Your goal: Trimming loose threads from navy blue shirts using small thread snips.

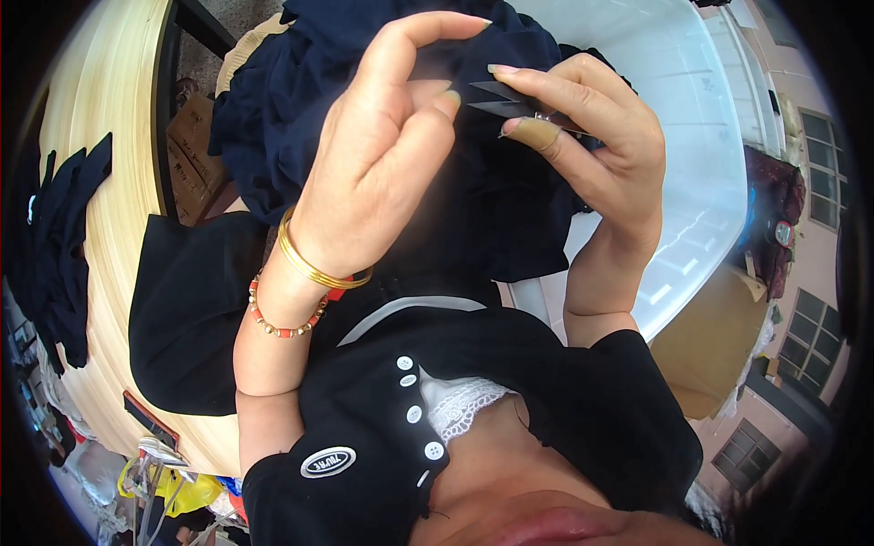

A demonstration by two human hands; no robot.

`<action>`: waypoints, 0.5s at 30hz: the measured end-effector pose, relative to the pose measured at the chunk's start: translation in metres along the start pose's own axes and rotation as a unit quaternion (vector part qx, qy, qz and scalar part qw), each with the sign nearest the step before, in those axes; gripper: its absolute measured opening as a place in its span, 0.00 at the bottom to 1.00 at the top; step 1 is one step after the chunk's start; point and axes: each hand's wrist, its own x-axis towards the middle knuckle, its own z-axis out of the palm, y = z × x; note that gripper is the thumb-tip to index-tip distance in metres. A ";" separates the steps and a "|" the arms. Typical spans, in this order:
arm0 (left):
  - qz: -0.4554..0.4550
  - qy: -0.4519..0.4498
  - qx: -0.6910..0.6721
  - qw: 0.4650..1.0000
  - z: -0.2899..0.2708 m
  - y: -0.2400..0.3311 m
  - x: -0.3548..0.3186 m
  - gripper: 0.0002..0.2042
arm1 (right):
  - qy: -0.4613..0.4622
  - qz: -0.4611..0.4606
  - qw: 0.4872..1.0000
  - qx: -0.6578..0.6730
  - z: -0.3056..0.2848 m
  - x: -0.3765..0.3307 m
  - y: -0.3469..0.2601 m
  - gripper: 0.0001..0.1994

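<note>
In front of me lies a heap of dark navy cloth (pixel 273 118), with both my hands held over it. My right hand (pixel 601 127) grips a small pair of thread snips (pixel 501 100), whose pointed blades stand apart and point left. A tan wrap covers part of the right thumb. My left hand (pixel 373 164) has its index finger stretched out above the cloth, toward the snips. Its thumb tip presses against another finger; whatever is between them is too small to see or hidden. Gold bangles and a beaded bracelet circle the left wrist.
A pale wooden table (pixel 118 182) runs along the left, with dark cloth pieces (pixel 64 246) and a dark phone-like slab (pixel 150 419) on it. At the right stands a large translucent white plastic tub (pixel 692 182). A cardboard box (pixel 196 155) sits beyond the table edge.
</note>
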 end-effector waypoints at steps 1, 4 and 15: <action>-0.001 -0.001 0.002 1.000 -0.001 0.000 -0.001 0.22 | 0.002 0.001 1.000 0.002 0.001 0.000 0.003 0.17; -0.002 -0.040 0.003 0.999 0.001 0.006 0.004 0.22 | 0.009 -0.002 1.000 0.029 -0.007 -0.001 0.004 0.15; -0.025 -0.128 0.110 0.985 -0.012 0.008 0.022 0.20 | 0.138 -0.021 0.990 0.020 -0.012 -0.004 0.000 0.12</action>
